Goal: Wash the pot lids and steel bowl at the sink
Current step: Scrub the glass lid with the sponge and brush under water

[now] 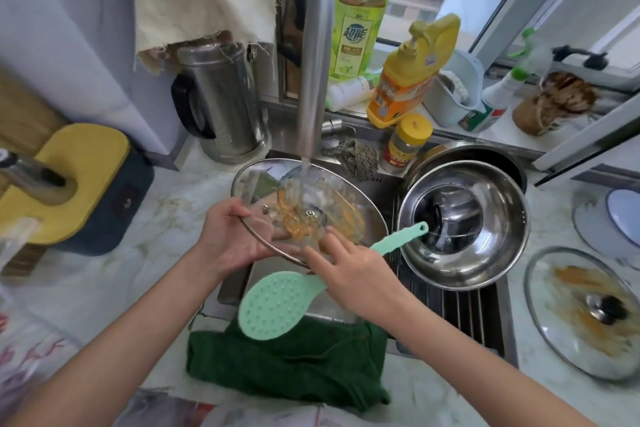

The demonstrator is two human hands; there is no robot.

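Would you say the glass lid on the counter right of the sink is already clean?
No, the glass lid is smeared with orange-brown residue across its surface.

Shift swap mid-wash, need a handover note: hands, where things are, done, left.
Left hand grips the rim of the stained round glass pot lid, held under the running steel faucet.
Right hand rubs that lid with straight fingers; a mint-green plastic paddle runs beneath it.
Round steel bowl sits on the sink rack, right.
Second stained glass lid lies on the counter, far right.
Done: no lid clean yet; bowl's state unclear.
Left: finish this lid, then second lid and bowl.
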